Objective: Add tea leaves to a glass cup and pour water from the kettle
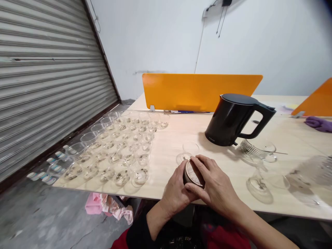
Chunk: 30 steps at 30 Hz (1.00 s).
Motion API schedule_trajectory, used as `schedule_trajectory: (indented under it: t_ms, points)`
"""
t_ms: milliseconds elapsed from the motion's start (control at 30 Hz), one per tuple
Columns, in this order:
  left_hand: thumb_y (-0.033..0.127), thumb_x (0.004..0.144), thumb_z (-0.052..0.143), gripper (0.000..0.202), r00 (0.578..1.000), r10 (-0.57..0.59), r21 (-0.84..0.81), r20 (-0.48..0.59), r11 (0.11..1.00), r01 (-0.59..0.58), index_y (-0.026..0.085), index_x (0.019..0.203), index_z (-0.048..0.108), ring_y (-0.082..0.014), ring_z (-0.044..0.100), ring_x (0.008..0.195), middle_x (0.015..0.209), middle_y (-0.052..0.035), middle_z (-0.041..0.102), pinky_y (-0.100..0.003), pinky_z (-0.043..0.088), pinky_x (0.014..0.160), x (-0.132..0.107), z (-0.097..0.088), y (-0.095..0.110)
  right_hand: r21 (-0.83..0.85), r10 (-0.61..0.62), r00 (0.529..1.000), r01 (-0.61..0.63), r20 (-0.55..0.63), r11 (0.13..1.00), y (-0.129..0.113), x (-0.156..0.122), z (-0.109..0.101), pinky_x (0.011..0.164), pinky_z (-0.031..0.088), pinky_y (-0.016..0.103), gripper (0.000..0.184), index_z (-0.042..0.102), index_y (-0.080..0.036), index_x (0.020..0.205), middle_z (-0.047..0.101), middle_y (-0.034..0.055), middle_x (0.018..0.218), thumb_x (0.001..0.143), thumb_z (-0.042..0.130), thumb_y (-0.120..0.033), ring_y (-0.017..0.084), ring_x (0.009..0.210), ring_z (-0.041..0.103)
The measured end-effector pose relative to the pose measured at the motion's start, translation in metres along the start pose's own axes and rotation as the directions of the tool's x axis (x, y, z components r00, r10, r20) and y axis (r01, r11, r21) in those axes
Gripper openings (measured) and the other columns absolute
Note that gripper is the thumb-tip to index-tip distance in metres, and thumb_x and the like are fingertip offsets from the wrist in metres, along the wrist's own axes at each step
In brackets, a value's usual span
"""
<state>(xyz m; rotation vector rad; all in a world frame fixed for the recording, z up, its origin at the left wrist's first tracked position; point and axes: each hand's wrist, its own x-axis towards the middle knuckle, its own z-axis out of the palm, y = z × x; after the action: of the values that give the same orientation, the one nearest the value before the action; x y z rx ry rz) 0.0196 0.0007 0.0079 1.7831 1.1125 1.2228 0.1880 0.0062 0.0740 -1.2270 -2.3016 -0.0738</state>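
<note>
Between my two hands, just above the table's front edge, is a small round canister (pixel 194 173) with a pale wood-grained top and a dark rim. My left hand (pixel 175 188) wraps its left side. From the right, my right hand (pixel 216 180) grips it, fingers over the far rim and thumb across the near side. Most of its body is hidden by the hands. Right behind it stands a clear cup (pixel 190 148). Rows of clear plastic cups (pixel 121 148) with dark bits at the bottom, looking like tea leaves, fill the table's left end.
A black electric kettle (pixel 228 119) stands right of centre. Near it are a ribbed glass pitcher (pixel 255 150) with a thin stick across it, a tipped clear cup (pixel 259 186) and stacked clear cups (pixel 316 169). An orange divider (pixel 199 91) runs behind; a purple cloth (pixel 318 123) lies far right.
</note>
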Motion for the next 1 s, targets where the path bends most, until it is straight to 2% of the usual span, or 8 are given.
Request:
schedule_trajectory:
  t_ms: [133, 300, 533, 600, 667, 800, 867, 1000]
  points:
    - [0.044, 0.07, 0.089, 0.096, 0.999, 0.003, 0.036, -0.038, 0.999, -0.001, 0.023, 0.15, 0.041, -0.0331, 0.057, 0.136, 0.149, -0.0119, 0.058, -0.05, 0.046, 0.117, 0.003, 0.003, 0.001, 0.024, 0.005, 0.999, -0.004, -0.049, 1.0, -0.002, 0.001, 0.005, 0.095, 0.058, 0.054, 0.06, 0.057, -0.018, 0.142, 0.06, 0.0187, 0.135, 0.091, 0.065, -0.048, 0.036, 0.12, 0.059]
    - [0.042, 0.07, 0.088, 0.093, 0.999, 0.013, 0.06, -0.043, 0.998, -0.01, 0.023, 0.149, 0.042, -0.0317, 0.059, 0.133, 0.146, -0.0108, 0.059, -0.048, 0.049, 0.114, 0.002, 0.003, 0.0, 0.101, 0.05, 0.998, -0.046, -0.034, 0.994, -0.002, 0.0, 0.006, 0.097, 0.058, 0.056, 0.06, 0.056, -0.023, 0.144, 0.059, 0.0164, 0.138, 0.09, 0.066, -0.048, 0.036, 0.122, 0.058]
    - [0.039, 0.063, 0.094, 0.099, 0.997, -0.055, 0.081, -0.048, 0.995, 0.059, 0.027, 0.148, 0.044, -0.0325, 0.062, 0.13, 0.144, -0.0082, 0.062, -0.049, 0.052, 0.11, 0.002, 0.004, 0.003, 0.317, 0.163, 0.987, -0.151, -0.01, 0.936, -0.003, 0.004, -0.004, 0.104, 0.054, 0.052, 0.052, 0.058, -0.029, 0.142, 0.061, 0.0112, 0.138, 0.095, 0.061, -0.048, 0.032, 0.126, 0.06]
    - [0.037, 0.061, 0.096, 0.097, 0.996, -0.081, 0.063, -0.03, 0.995, 0.082, 0.027, 0.144, 0.047, -0.0313, 0.064, 0.125, 0.138, -0.0064, 0.065, -0.048, 0.054, 0.106, 0.002, 0.003, 0.005, 0.409, 0.211, 0.977, -0.177, -0.04, 0.895, 0.0, 0.005, -0.01, 0.107, 0.052, 0.048, 0.05, 0.058, -0.029, 0.142, 0.061, 0.0101, 0.139, 0.097, 0.057, -0.049, 0.03, 0.127, 0.06]
    - [0.035, 0.06, 0.097, 0.094, 0.995, -0.103, 0.051, -0.016, 0.993, 0.103, 0.027, 0.141, 0.049, -0.0305, 0.065, 0.122, 0.134, -0.0054, 0.067, -0.047, 0.054, 0.105, 0.002, 0.001, 0.008, 0.458, 0.261, 0.955, -0.17, -0.143, 0.872, 0.007, 0.002, -0.016, 0.11, 0.049, 0.047, 0.051, 0.056, -0.029, 0.144, 0.06, 0.0098, 0.139, 0.098, 0.057, -0.05, 0.029, 0.129, 0.058]
    - [0.033, 0.061, 0.096, 0.094, 0.997, -0.076, 0.05, -0.022, 0.996, 0.077, 0.024, 0.141, 0.048, -0.0313, 0.062, 0.127, 0.136, -0.008, 0.065, -0.049, 0.048, 0.112, 0.002, 0.0, 0.01, 0.297, 0.349, 0.869, -0.25, -0.351, 0.922, 0.036, -0.014, -0.017, 0.114, 0.043, 0.054, 0.055, 0.053, -0.028, 0.146, 0.056, 0.0125, 0.14, 0.096, 0.06, -0.05, 0.032, 0.132, 0.053]
    - [0.035, 0.063, 0.095, 0.093, 0.998, -0.065, 0.044, -0.021, 0.997, 0.066, 0.023, 0.142, 0.047, -0.0321, 0.061, 0.129, 0.137, -0.0096, 0.065, -0.05, 0.047, 0.113, 0.002, 0.001, 0.009, 0.173, 0.368, 0.871, -0.327, -0.327, 0.929, 0.054, -0.026, -0.008, 0.111, 0.045, 0.057, 0.056, 0.055, -0.026, 0.144, 0.057, 0.0144, 0.137, 0.094, 0.061, -0.052, 0.034, 0.13, 0.054]
    - [0.037, 0.064, 0.095, 0.093, 0.996, -0.085, 0.037, -0.022, 0.996, 0.086, 0.023, 0.142, 0.046, -0.0337, 0.06, 0.131, 0.138, -0.0112, 0.064, -0.052, 0.046, 0.113, 0.001, 0.002, 0.006, 0.045, 0.399, 0.901, -0.397, -0.171, 0.917, 0.084, -0.047, 0.022, 0.101, 0.053, 0.058, 0.058, 0.057, -0.023, 0.142, 0.06, 0.0171, 0.132, 0.093, 0.06, -0.054, 0.036, 0.121, 0.059]
